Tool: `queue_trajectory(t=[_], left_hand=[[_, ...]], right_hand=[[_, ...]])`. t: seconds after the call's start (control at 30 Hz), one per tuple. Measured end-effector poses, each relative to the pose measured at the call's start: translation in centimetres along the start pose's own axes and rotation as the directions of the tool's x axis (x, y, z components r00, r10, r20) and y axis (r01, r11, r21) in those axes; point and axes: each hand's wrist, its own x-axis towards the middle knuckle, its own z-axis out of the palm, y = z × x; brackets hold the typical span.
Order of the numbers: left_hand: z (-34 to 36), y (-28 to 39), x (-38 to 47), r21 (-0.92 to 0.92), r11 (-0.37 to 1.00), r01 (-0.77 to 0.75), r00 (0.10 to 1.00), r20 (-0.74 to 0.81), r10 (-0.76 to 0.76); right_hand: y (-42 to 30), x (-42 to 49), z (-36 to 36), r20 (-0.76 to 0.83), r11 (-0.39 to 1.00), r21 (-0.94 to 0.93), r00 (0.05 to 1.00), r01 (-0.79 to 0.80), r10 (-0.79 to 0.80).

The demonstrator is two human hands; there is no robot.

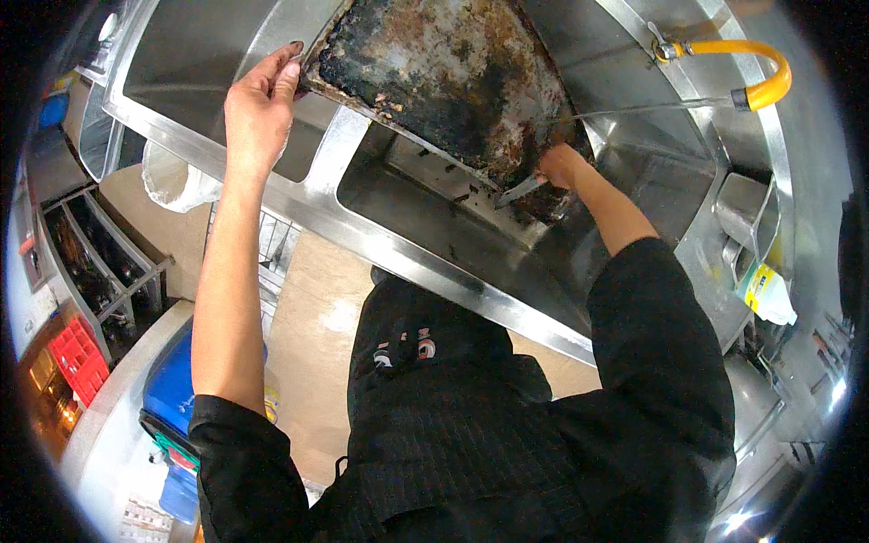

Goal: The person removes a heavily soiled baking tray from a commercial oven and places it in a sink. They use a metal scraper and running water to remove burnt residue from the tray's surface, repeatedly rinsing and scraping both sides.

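A metal sheet pan [441,81], blackened with burnt-on grime and brown stains, is tilted over a stainless-steel sink [468,237]. My left hand [261,105] grips the pan's left corner between thumb and fingers. In my right hand [562,166] is a flat metal scraper [521,191], its blade against or just over the pan's lower right corner. Dark flakes lie on the sink floor below the pan. From a yellow hose [767,68] on the right, a thin stream of water runs toward the pan near my right hand.
A second basin [183,68] adjoins on the left, past a steel divider [339,142]. Metal containers [747,203] and a white-and-yellow bottle [767,295] are at the right. At left are a lined bin [180,176], a wire rack [275,265] and a blue container [173,380].
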Motion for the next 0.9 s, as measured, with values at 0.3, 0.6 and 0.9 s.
queue_trajectory(t=[0.3,0.6,0.9], left_hand=[[0.0,0.3,3.1,-0.300,0.878,0.373,0.893,0.374,-0.251],[2.7,5.8,8.6,-0.348,0.900,0.264,0.876,0.476,-0.073],[-0.6,10.2,13.6,-0.393,0.904,0.168,0.884,0.466,0.037]], right_hand=[[-11.5,-11.8,7.5,0.206,0.240,0.773,0.590,-0.588,0.781],[-24.8,-0.2,-11.8,0.125,-0.116,0.990,0.126,-0.077,0.984],[-22.3,2.9,-13.8,0.386,-0.382,0.922,0.091,-0.060,0.918]])
